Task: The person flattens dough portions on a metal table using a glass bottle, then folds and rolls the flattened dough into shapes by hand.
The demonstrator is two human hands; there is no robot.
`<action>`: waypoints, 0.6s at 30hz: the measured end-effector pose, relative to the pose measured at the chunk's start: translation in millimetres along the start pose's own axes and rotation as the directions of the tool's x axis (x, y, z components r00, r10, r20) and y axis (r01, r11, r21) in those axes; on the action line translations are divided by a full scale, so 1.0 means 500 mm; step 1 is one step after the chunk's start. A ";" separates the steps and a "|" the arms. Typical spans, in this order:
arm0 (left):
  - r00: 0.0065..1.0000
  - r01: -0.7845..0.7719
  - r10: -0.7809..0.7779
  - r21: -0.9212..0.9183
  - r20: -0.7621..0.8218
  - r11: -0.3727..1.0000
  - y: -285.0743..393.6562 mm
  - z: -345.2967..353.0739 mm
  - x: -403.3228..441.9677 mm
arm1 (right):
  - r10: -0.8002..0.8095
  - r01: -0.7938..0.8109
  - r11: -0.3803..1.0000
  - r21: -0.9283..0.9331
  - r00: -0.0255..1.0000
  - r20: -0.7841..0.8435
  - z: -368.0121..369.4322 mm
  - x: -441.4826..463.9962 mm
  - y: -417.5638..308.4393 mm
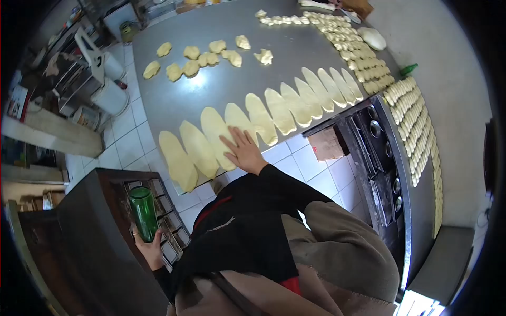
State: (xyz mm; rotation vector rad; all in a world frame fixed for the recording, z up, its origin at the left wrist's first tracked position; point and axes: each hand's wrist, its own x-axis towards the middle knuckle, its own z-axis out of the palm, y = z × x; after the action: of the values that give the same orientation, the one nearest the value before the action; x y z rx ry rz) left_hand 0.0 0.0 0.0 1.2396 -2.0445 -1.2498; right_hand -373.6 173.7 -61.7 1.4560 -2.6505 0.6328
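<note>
My left hand (148, 246) is wrapped round a green glass bottle (143, 213), away from the table at the lower left. My right hand (245, 152) lies with fingers spread on the near edge of the table, touching a flattened oval of dough (235, 115). On both sides of it runs a row of similar long dough ovals, among them one at the left end (176, 160) and one further right (279, 113). Several small torn dough lumps (191, 67) rest farther back on the metal table (211, 89).
Rows of shaped dough pieces (361, 58) cover the table's right side, and more (411, 124) continue along the right counter. A large dough mass (372, 38) and another green bottle (408, 69) are by the wall. A dark cabinet (100, 226) stands at my left.
</note>
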 end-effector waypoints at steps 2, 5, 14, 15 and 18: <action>1.000 -0.019 0.019 -0.018 0.011 1.000 0.042 0.000 0.040 | 0.000 -0.004 0.985 0.174 1.000 0.023 -0.012 0.006 0.017; 0.999 -0.043 0.044 -0.022 0.033 0.999 0.085 0.033 0.046 | 0.038 -0.024 0.968 0.249 0.998 -0.051 -0.076 -0.022 0.082; 0.980 -0.186 0.186 -0.011 0.069 0.983 0.187 0.115 0.118 | 0.300 -0.275 0.929 0.249 0.952 -0.067 -0.179 -0.057 0.284; 0.977 -0.193 0.193 -0.007 0.086 0.981 0.205 0.126 0.124 | 0.304 -0.279 0.950 0.142 0.931 -0.202 -0.185 -0.053 0.320; 0.990 0.015 -0.009 -0.040 0.139 0.999 0.248 0.149 0.145 | 0.285 -0.314 0.947 -0.061 0.915 -0.285 -0.158 -0.091 0.424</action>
State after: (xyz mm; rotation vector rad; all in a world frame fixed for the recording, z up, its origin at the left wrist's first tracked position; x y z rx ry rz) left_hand -148.3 -4.0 64.9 1.1774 -2.0991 -1.4127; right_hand -533.5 339.6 -69.4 0.8657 -2.6552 0.6472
